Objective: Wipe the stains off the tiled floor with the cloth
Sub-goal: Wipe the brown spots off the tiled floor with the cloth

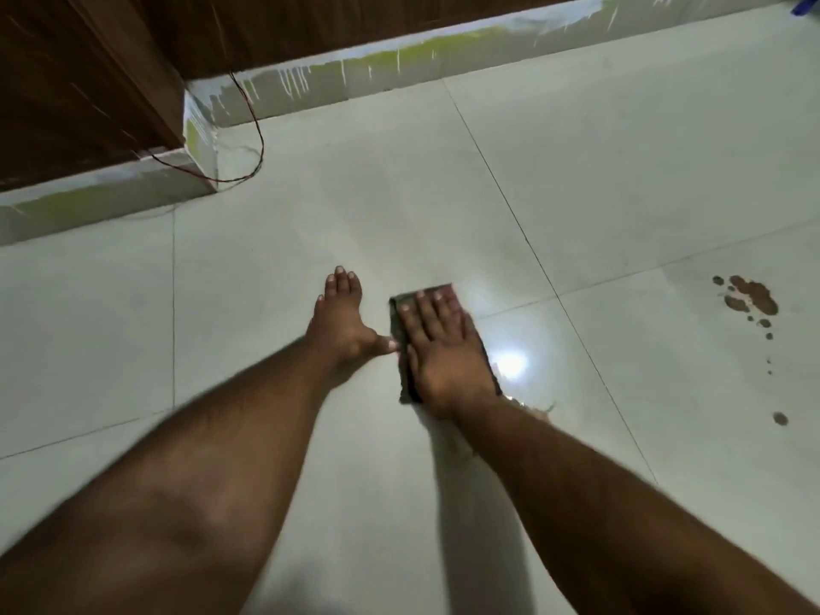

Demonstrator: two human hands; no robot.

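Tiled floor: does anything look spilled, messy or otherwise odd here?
Yes. Brown stain blotches remain unwiped, right of the cloth under the right hand. A loose red wire trails onto the floor, and the skirting shows paint drips.

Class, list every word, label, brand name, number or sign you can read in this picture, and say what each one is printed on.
None: no readable text shows anywhere.
The cloth under the right hand, the tiled floor, the skirting and the wooden panel carry no lettering.
The blue object at the top right corner is cut off; nothing legible.
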